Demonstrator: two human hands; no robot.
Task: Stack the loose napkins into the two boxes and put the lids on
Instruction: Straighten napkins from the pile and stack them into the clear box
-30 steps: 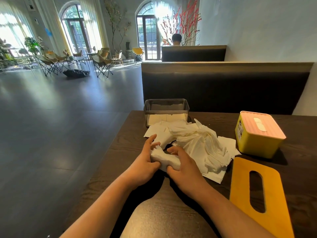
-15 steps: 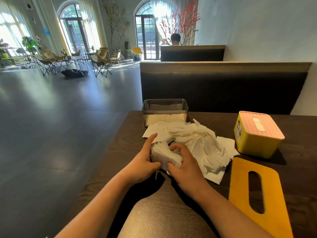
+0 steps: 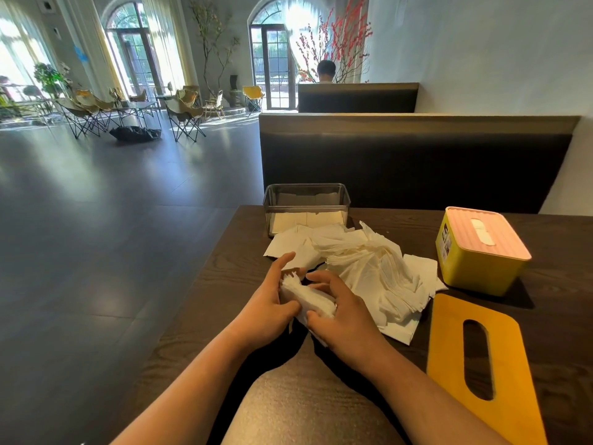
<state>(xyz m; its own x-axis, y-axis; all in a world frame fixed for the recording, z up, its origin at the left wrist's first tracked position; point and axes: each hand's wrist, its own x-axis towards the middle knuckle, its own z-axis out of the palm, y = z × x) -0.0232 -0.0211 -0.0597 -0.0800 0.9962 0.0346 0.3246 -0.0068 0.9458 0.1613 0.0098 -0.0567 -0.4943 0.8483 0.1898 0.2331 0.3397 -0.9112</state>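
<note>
My left hand and my right hand hold a small stack of white napkins between them, just above the dark table. Behind it spreads a loose pile of napkins. At the table's far edge stands a clear box without a lid, napkins lying flat in its bottom. To the right sits a yellow box with a pink slotted lid on it. An orange lid with a long slot lies flat at the near right.
A dark bench back rises right behind the table, with a second booth and a seated person beyond. The table's left edge drops to an open floor. Folding chairs stand far off by the windows.
Both hands have lifted and turned the napkin stack slightly, squaring it between the palms. The pile and boxes have not moved.
</note>
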